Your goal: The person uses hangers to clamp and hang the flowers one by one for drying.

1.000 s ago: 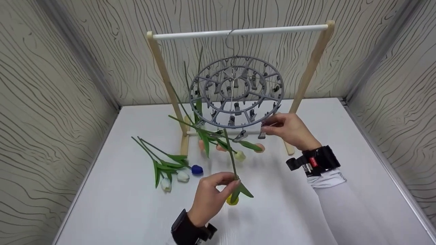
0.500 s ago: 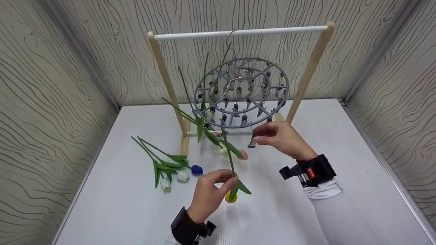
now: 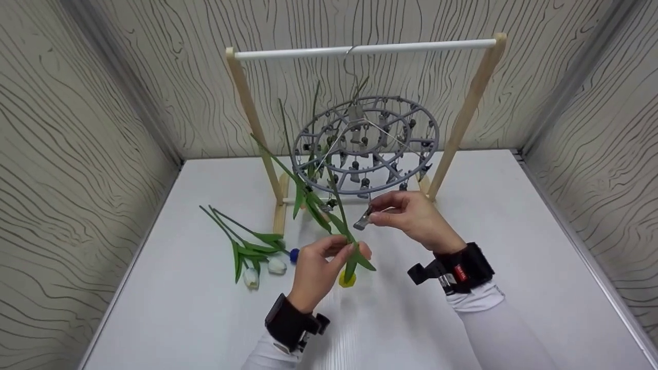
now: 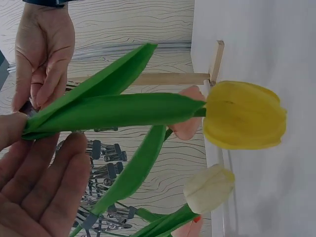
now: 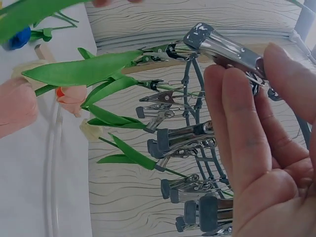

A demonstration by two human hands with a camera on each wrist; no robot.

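Note:
My left hand (image 3: 321, 267) pinches the green stem of a yellow tulip (image 4: 244, 115), whose bloom hangs downward in the head view. With thumb and fingers my right hand (image 3: 414, 218) pinches a grey-tipped metal clip (image 5: 224, 47) at the near rim of a round grey drying hanger (image 3: 437, 136). The tulip's stem passes just left of that clip. On the hanger's left side several tulips are clipped by their stems, among them a peach tulip (image 4: 187, 116) and a cream tulip (image 4: 210, 188). More clips dangle from its rings.
A wooden stand (image 3: 470, 103) with a white rod (image 3: 411, 48) carries the hanger by its hook. On the white table (image 3: 205, 318) at left lie two white tulips (image 3: 251, 278) and a blue tulip (image 3: 294, 255). Patterned panels (image 3: 77, 128) enclose the table.
The hanger has turned, and its clipped tulips have shifted. My right hand has moved left and down with the clip. My left hand has raised the yellow tulip closer to it.

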